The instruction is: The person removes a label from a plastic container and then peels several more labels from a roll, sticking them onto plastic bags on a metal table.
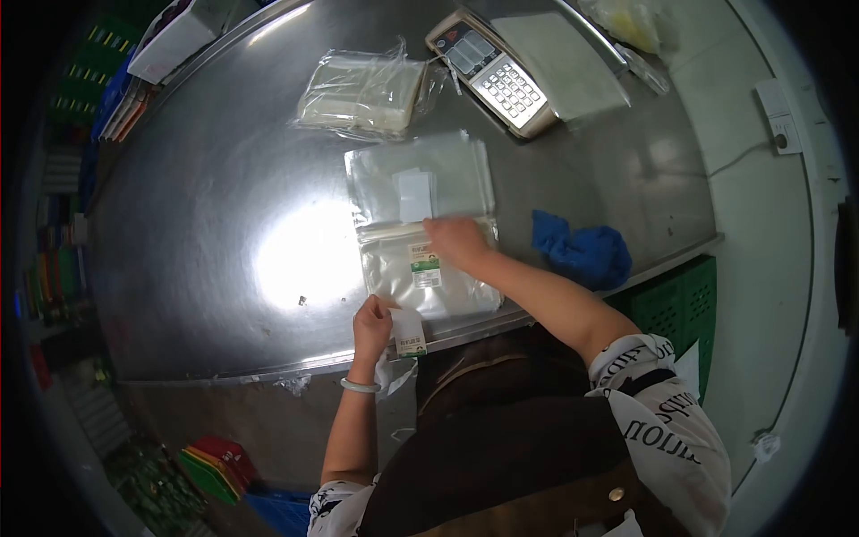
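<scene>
My left hand [371, 328] is at the table's front edge, its fingers closed on a strip of labels [410, 333] with a green and cream print. The strip hangs down past the edge. A stack of clear plastic bags [474, 286] lies flat in front of me. One printed label [425, 267] sits on the top bag. Over the upper end of that label is my right hand [458, 242], slightly blurred, its fingertips at the bag's fold. Just above, white paper slips [415, 195] rest on the upper part of the bags.
A wrapped pack of bags [362, 94] and a scale with a keypad [497, 76] stand at the back of the metal table [197, 215]. To the right lies a crumpled blue cloth or bag [586, 252]. A green crate [684, 300] is below the right edge.
</scene>
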Demonstrator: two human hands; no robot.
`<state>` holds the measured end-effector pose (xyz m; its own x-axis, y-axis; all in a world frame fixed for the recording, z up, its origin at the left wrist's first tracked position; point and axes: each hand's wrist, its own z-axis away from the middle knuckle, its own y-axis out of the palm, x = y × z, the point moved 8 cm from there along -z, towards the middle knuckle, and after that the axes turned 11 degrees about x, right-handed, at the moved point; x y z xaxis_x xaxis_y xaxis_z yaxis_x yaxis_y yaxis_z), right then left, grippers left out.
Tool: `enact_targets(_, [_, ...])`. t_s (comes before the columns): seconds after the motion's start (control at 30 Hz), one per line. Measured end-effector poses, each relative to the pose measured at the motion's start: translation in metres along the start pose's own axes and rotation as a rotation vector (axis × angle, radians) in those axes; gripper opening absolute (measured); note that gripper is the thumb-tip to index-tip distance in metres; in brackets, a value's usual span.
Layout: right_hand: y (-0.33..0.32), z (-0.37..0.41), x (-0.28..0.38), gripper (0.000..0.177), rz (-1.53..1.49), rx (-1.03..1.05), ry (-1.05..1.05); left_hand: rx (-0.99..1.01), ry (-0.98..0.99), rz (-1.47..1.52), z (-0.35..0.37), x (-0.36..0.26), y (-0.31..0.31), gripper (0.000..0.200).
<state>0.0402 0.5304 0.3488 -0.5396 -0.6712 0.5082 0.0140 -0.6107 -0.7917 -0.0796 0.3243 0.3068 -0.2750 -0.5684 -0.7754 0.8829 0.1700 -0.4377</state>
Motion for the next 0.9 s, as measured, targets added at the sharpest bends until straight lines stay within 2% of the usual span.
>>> enact_targets(0.07, [-0.013,0.013,-0.014,0.033,-0.068,-0.06,0.019,0.023,-0.045,0.234,0.01,-0.022,-0.005,0.009])
enact_targets(0.1, [-0.012,0.025,-0.007,0.032,-0.028,-0.05,-0.168,0.038,-0.067,0.351,0.013,-0.029,-0.006,0.015])
enact_targets(0.17, [-0.003,0.062,0.009,0.03,0.055,-0.026,-0.541,0.091,0.029,0.341,0.012,-0.017,-0.006,0.016])
enact_targets(0.2, [0.005,0.065,0.001,0.027,0.038,-0.011,-0.545,0.117,0.076,0.337,0.012,-0.01,-0.006,0.017])
enact_targets(0.23, [0.013,0.067,-0.002,0.025,0.018,0.005,-0.548,0.179,-0.022,0.408,0.014,-0.007,-0.003,0.015])
enact_targets(0.27, [0.02,0.068,-0.007,0.024,0.0,0.018,-0.553,0.185,-0.033,0.367,0.014,-0.01,-0.003,0.014])
enact_targets(0.33, [0.026,0.052,-0.019,0.019,-0.112,0.076,-0.412,0.19,-0.054,0.279,0.015,-0.018,-0.006,0.012])
enact_targets(0.43, [0.023,0.031,-0.042,0.017,-0.402,0.066,-0.178,0.088,0.131,0.376,0.011,-0.055,-0.014,0.011])
enact_targets(0.47, [0.023,0.024,-0.056,0.018,-0.514,0.05,-0.093,0.08,0.133,0.421,0.009,-0.059,-0.016,0.012])
enact_targets(0.53, [0.009,0.012,-0.126,0.016,-1.146,-0.419,0.131,0.054,0.134,0.522,0.004,-0.063,-0.018,0.015])
enact_targets(0.57, [-0.015,0.024,-0.124,0.016,-1.086,-0.566,0.17,0.043,0.101,0.446,0.003,-0.068,-0.02,0.021])
enact_targets(0.63, [-0.081,0.056,-0.104,0.018,-0.952,-0.865,0.246,0.089,0.05,0.564,0.003,-0.085,-0.014,0.02])
enact_targets(0.7, [-0.044,0.034,-0.045,0.021,-0.908,-0.496,-0.148,0.144,0.009,0.623,0.0,-0.087,-0.001,0.017])
enact_targets(0.73, [-0.004,0.028,-0.017,0.019,-0.726,-0.078,-0.109,0.171,0.015,0.589,-0.001,-0.088,0.005,0.015])
enact_targets(0.77, [-0.006,0.045,0.025,0.025,-0.635,0.137,-0.072,0.194,0.021,0.555,-0.002,-0.089,0.009,0.014])
enact_targets(0.8, [0.015,0.047,0.036,0.026,-0.676,0.245,-0.093,0.216,0.025,0.518,-0.001,-0.088,0.013,0.013])
enact_targets(0.83, [0.033,0.046,0.042,0.028,-0.717,0.355,-0.115,0.154,0.056,0.472,-0.003,-0.077,0.014,0.003])
enact_targets(0.9, [0.023,0.036,0.032,0.027,-0.669,0.141,-0.118,0.135,0.009,0.179,-0.004,-0.05,0.006,0.009])
